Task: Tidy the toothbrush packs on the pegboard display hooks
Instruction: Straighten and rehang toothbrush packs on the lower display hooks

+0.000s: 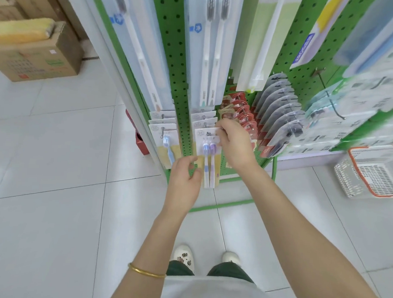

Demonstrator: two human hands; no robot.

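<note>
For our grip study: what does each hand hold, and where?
The right hand pinches the twin toothbrush pack at its top right corner. The left hand is at the pack's lower left edge; grip cannot be told.

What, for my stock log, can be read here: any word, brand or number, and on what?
No text reads clearly.
On the blue label, upper right: white capitals, too blurred to read.
On the toothbrush handles: lettering along them, too small to read.
On the front toothbrush pack: a logo and print, blurred.
On the cardboard box: print, blurred.
</note>
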